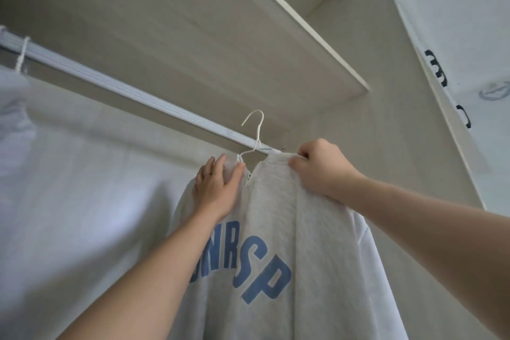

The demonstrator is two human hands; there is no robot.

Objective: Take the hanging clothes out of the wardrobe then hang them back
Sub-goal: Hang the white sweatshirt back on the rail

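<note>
Under rail (138, 92) | sweatshirt (317, 243) collar in fingers (303, 152) (left hand (215, 190), right hand (323, 171))

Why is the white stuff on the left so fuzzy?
Head view: the white clothes at the left edge are blurred and washed out by bright light; the wide lens stretches the edges; the grey sweatshirt in the middle looks fairly sharp.

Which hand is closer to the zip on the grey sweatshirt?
Left. The left hand holds the sweatshirt with its thumb right beside the zip; the right hand grips the fabric well off to the zip's right.
</note>
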